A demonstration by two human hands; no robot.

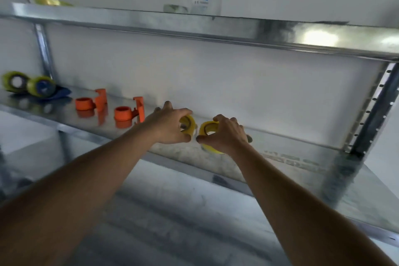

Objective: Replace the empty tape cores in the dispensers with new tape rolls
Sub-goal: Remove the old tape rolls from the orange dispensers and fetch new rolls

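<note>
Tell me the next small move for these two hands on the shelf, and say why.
Probably lift both yellow rolls and carry them left. The left hand grips one yellow tape roll, the right hand grips another, and the two orange dispensers stand bare of tape on the same metal shelf.

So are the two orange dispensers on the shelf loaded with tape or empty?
Empty. Both orange dispensers show bare orange hubs with no tape around them. The yellow rolls are in the left hand and right hand.
</note>
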